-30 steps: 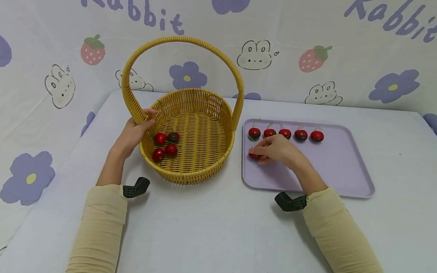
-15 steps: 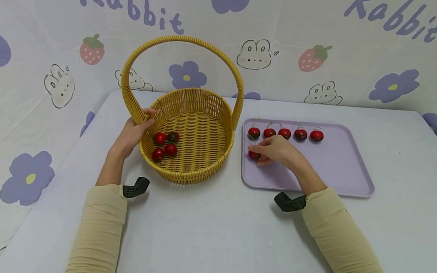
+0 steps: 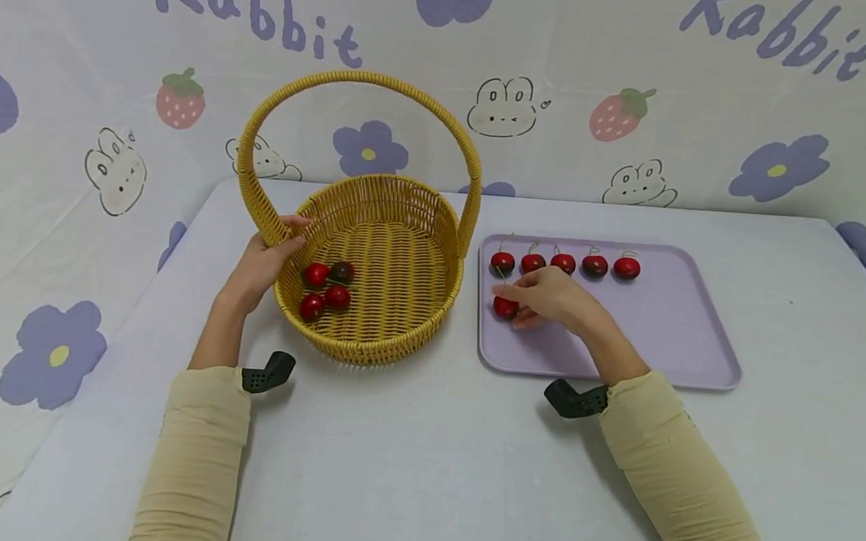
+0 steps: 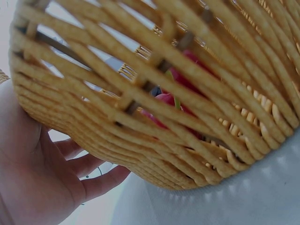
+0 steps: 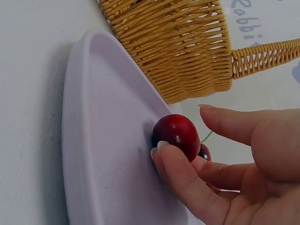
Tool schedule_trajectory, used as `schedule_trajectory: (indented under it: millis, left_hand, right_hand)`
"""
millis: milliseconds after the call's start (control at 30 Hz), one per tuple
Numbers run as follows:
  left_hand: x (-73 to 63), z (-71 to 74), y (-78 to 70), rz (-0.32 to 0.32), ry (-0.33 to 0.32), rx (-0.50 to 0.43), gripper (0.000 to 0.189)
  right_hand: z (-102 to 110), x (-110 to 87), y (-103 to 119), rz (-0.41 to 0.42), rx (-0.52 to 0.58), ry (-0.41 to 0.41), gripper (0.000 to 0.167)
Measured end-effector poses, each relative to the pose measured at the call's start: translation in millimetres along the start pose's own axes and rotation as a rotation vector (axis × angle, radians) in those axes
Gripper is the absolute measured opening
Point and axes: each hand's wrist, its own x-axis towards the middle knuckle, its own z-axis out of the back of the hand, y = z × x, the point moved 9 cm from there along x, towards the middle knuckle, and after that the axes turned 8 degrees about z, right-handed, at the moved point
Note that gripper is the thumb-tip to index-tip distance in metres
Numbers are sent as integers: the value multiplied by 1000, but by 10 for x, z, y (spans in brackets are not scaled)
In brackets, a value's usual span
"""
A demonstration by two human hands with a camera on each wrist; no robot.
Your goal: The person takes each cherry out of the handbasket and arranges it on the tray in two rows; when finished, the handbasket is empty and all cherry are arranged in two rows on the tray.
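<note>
My left hand (image 3: 258, 268) grips the rim of a yellow woven basket (image 3: 372, 351) at the left foot of its handle, thumb over the inner side. In the left wrist view the fingers reach along the outside of the weave. Several dark red cherries (image 3: 338, 297) lie in the basket's left part. My right hand (image 3: 554, 296) is over the left side of a lilac tray (image 3: 667, 334), around a red cherry (image 3: 506, 307). In the right wrist view, fingertips touch that cherry (image 5: 176, 135) from one side, while the thumb (image 5: 225, 123) stands apart from it.
Along the tray's back edge runs a row of several cherries (image 3: 594, 265) with stems up. The tall basket handle (image 3: 366, 78) arches above the basket. A patterned cloth (image 3: 430, 72) hangs behind the white table (image 3: 422, 452).
My right thumb has lifted slightly off the cherry, so more of the cherry shows. The cherry has shifted a touch to the right. My left hand and the basket have stayed in place.
</note>
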Motion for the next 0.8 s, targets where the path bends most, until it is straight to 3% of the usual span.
schedule_trajectory:
  millis: [200, 400, 633, 800]
  left_hand:
    - [-6, 6, -5, 3, -2, 1, 36]
    - [-18, -2, -21, -4, 5, -4, 37]
    - [5, 2, -2, -2, 5, -11, 36]
    - [9, 1, 6, -3, 7, -12, 36]
  right_hand:
    - [33, -24, -5, 6, -18, 18, 49]
    - [193, -89, 8, 36, 10, 34, 57]
    - [476, -231, 167, 185, 122, -5, 77]
    - [575, -410, 383, 286, 209, -26, 76]
